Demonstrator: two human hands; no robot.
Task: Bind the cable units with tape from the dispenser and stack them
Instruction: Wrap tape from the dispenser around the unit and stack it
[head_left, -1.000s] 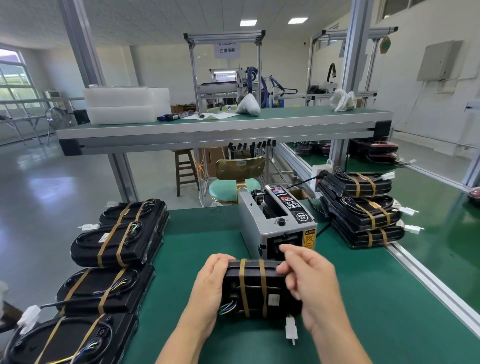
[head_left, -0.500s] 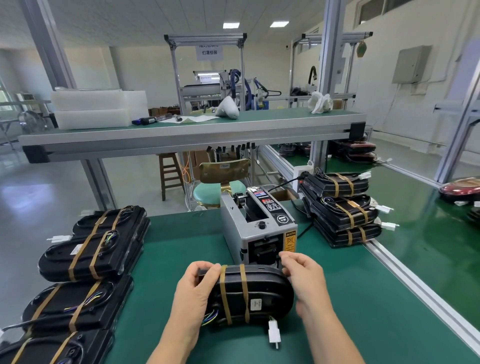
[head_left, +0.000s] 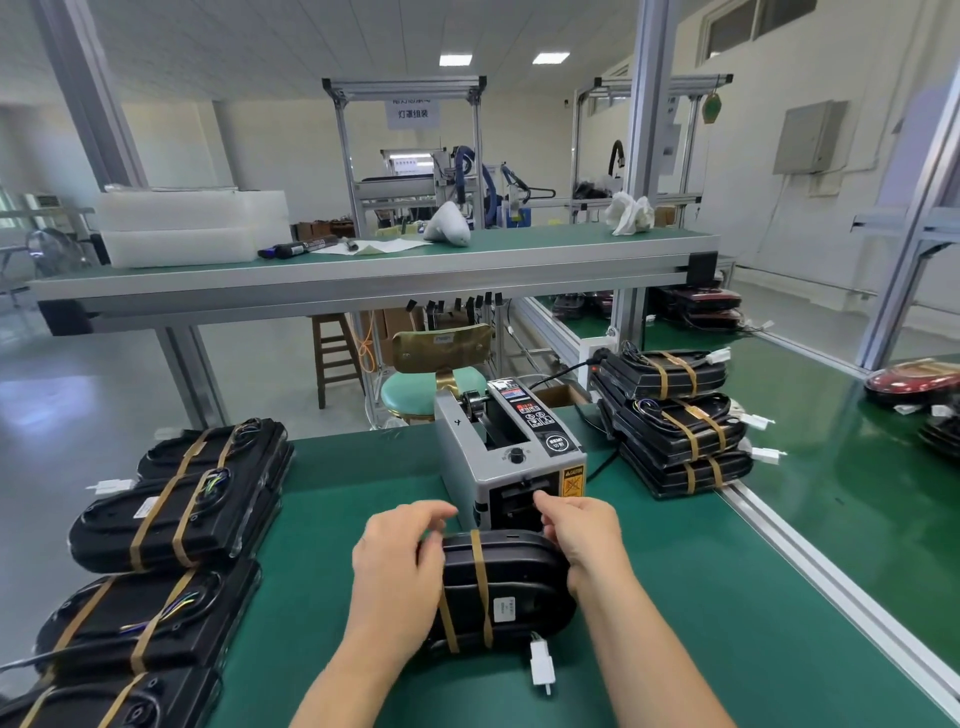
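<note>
Green tabletop carries a dispenser marked "SEMI" and "CAUTION". Before it the cable unit lies crosswise, plug nearward, left hand resting loose-fingered on it, right hand gripping its right end.

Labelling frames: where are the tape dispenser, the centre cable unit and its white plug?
tape dispenser (head_left: 516, 456): head view, top knob
centre cable unit (head_left: 524, 571): head view, black top
white plug (head_left: 542, 662): head view, body

The green counter carries a grey tape dispenser at its middle. A taped unit sits just in front of it, its white plug lying loose. The left piles of banded units line one edge, and the right stack stands by the rail.
</note>
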